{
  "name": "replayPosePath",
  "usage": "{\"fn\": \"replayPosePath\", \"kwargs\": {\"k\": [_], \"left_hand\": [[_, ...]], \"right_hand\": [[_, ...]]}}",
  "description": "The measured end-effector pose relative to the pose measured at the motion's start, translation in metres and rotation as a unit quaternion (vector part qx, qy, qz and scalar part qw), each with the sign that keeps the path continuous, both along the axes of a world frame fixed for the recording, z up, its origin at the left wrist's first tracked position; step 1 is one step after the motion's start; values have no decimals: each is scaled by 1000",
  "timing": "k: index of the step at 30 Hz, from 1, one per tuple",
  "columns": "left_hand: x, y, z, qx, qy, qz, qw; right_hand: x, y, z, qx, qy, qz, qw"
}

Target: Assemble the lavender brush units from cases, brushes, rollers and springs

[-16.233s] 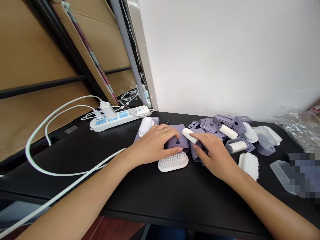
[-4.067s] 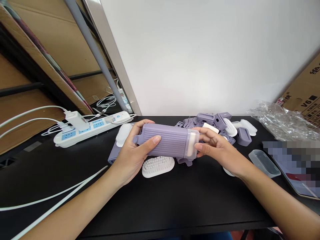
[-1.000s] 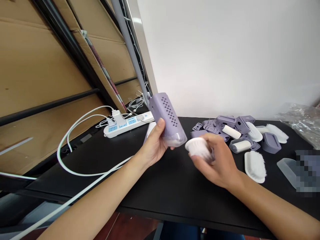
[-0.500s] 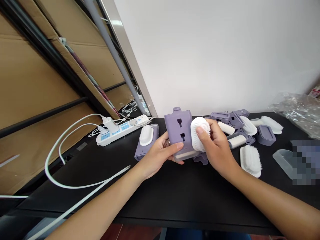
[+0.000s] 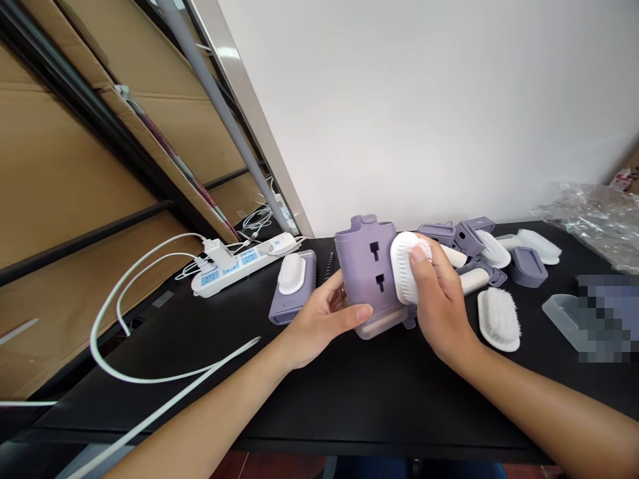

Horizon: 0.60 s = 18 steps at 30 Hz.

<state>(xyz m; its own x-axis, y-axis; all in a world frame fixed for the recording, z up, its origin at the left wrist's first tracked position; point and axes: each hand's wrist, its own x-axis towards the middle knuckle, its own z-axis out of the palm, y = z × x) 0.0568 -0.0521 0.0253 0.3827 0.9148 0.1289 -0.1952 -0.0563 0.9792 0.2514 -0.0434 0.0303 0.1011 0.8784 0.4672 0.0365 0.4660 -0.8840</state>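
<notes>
Now, our left hand (image 5: pixel 327 319): gripping the purple housing (image 5: pixel 367 266) by its lower left side, thumb laid across the front.
Our right hand (image 5: pixel 442 293): grasping a white brush (image 5: pixel 403 271), thumb over its bristled side.
Housing's place: raised at the centre of the frame, slightly tilted, two cut slots (image 5: pixel 375 251) facing us; the brush is close against its right edge, though we cannot tell whether they touch.
Left of centre: a second purple case (image 5: pixel 283 310) with a white brush piece (image 5: pixel 292 273) on top, a dark spring (image 5: pixel 329 265) beside it.
Right of centre: a pile of purple parts (image 5: pixel 466 234), and nearer us another bristled brush (image 5: pixel 499 319), lying on the black table (image 5: pixel 359 412).
Far right: a translucent cover (image 5: pixel 560 318).
</notes>
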Motion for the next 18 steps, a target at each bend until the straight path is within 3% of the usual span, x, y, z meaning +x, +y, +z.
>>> {"fn": "replayPosePath", "kwargs": {"k": [8, 14, 18], "left_hand": [[11, -4, -5, 24, -18, -3, 1000], [10, -5, -2, 22, 15, -2, 1000], [10, -6, 0, 42, 26, -38, 998]], "right_hand": [[-3, 0, 5, -37, 78, 19, 996], [-3, -2, 4, -10, 31, 32, 999], [-3, -4, 5, -2, 10, 19, 1000]]}}
